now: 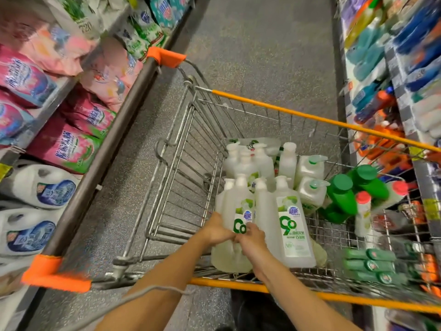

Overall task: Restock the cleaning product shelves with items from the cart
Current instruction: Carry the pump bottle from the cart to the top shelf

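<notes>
The left hand (pixel 218 231) and right hand (pixel 251 240) are held close together, forearms extended forward, both clasped on a clear pump bottle (pixel 239 199). The bottle is positioned upright among similar bottles inside the wire cart (pixel 186 163).

The single head-worn wide-angle camera looks forward and steeply down from standing height into the wire cart (pixel 286 113), at arm's length from the left hand (pixel 218 231) and right hand (pixel 251 241) gripping a pump bottle (pixel 239 204), with the aisle floor (pixel 262 44) running ahead between the left shelves (pixel 102 149) and right shelves (pixel 403 115).
</notes>
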`<state>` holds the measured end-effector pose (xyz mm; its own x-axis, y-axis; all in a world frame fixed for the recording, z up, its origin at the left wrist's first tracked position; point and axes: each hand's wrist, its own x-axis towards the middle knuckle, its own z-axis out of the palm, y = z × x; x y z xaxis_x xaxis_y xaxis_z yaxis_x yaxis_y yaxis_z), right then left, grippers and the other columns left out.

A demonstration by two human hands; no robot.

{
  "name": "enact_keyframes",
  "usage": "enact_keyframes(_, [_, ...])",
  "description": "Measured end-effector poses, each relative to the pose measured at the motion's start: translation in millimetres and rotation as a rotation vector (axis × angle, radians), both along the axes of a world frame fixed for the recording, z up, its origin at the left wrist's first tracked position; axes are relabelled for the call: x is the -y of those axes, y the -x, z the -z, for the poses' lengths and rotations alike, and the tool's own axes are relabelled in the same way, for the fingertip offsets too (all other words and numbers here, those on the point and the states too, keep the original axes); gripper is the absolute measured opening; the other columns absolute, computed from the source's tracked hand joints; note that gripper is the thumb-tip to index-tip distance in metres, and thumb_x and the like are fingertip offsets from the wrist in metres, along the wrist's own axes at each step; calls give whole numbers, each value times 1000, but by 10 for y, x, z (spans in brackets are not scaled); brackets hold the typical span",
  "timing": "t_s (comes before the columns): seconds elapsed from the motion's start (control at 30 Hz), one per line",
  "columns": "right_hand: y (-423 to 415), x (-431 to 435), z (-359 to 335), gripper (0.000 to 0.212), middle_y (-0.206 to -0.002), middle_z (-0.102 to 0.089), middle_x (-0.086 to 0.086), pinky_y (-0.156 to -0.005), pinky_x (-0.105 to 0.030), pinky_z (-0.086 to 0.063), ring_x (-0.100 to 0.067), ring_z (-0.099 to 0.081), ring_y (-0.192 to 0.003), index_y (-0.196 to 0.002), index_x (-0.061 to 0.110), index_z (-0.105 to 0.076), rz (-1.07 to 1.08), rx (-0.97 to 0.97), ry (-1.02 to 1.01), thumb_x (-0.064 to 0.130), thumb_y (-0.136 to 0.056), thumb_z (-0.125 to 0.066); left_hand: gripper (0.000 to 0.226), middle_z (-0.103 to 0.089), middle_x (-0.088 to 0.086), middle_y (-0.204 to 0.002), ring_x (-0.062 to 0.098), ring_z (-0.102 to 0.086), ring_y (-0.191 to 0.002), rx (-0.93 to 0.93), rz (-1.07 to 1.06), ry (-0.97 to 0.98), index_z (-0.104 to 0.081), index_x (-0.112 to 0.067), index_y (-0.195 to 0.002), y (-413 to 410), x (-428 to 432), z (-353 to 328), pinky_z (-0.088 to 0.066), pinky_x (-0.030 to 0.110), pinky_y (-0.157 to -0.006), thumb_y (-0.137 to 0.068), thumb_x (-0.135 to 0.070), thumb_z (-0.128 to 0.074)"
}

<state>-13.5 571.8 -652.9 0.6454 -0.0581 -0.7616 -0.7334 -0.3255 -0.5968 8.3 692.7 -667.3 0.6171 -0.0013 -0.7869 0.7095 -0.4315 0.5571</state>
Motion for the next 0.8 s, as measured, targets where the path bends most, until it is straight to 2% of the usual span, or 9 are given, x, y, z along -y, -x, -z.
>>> enact_keyframes(0.03, [-3,22,-17,46,-128,-46,-11,-71,-27,-47,-22,-52,-105,-131,13,-48,34,55,-17,7,-87,-57,73,-65,3,-108,19,-63,-100,-12,-15,30,-50,-14,-113,-8,-21,-83,-58,36,-80,-52,-25,-88])
enact_keyframes(0.1, [-30,84,-70,39,-129,-45,-8,-86,-31,-48,-19,-50,-110,-128,18,-50,94,197,-11,11,-91,-57,76,-61,2,-113,20,-61,-105,10,-29,48,-42,-12,-117,-17,-88,-243,-56,38,-86,-57,-19,-89])
enact_keyframes(0.17, [-65,158,-135,41,-134,-43,-3,-103,-40,-42,-19,-46,-121,-131,20,-47,96,291,-14,24,-93,-61,70,-58,-1,-113,17,-60,-101,60,-41,73,-37,-17,-118,-4,-170,-357,-55,30,-77,-68,-12,-85])
enact_keyframes(0.23, [-114,217,-273,53,-140,-43,3,-109,-42,-39,-16,-44,-127,-140,24,-41,30,283,-142,37,-93,-61,66,-59,-3,-114,14,-62,-99,105,-41,120,-37,-19,-120,7,-233,-565,-54,23,-70,-72,-12,-83])
enact_keyframes(0.37, [-125,282,-721,47,-130,-60,6,-101,-42,-48,-14,-60,-116,-123,41,-48,-54,209,-445,55,-80,-61,59,-65,-2,-114,12,-67,-97,216,-68,279,-43,-20,-121,100,-297,-1037,-57,25,-72,-76,-11,-80])
enact_keyframes(0.47, [20,314,-1107,48,-116,-71,0,-84,-37,-56,-19,-69,-104,-125,25,-54,36,287,-557,42,-81,-63,58,-68,0,-114,13,-69,-99,276,-89,389,-45,-21,-125,287,-280,-1389,-57,26,-74,-78,-10,-78])
enact_keyframes(0.57, [292,337,-1549,39,-109,-73,-3,-71,-32,-58,-20,-71,-96,-122,21,-58,108,398,-595,34,-85,-61,74,-66,0,-120,15,-67,-106,362,-37,438,-44,-23,-129,503,-238,-1699,-56,33,-86,-68,-27,-86])
enact_keyframes(0.67, [704,411,-1902,47,-110,-72,-6,-80,-41,-57,-24,-70,-98,-123,16,-59,179,488,-589,36,-81,-64,76,-67,1,-120,16,-66,-107,432,23,460,-46,-25,-128,783,-128,-2029,-53,43,-95,-66,-50,-81])
enact_keyframes(0.8, [1354,586,-2288,50,-106,-73,-9,-77,-38,-57,-26,-71,-96,-121,11,-60,287,584,-587,36,-78,-65,66,-70,0,-114,15,-69,-101,553,35,487,-52,-21,-123,1268,210,-2392,-55,37,-87,-74,-62,-69])
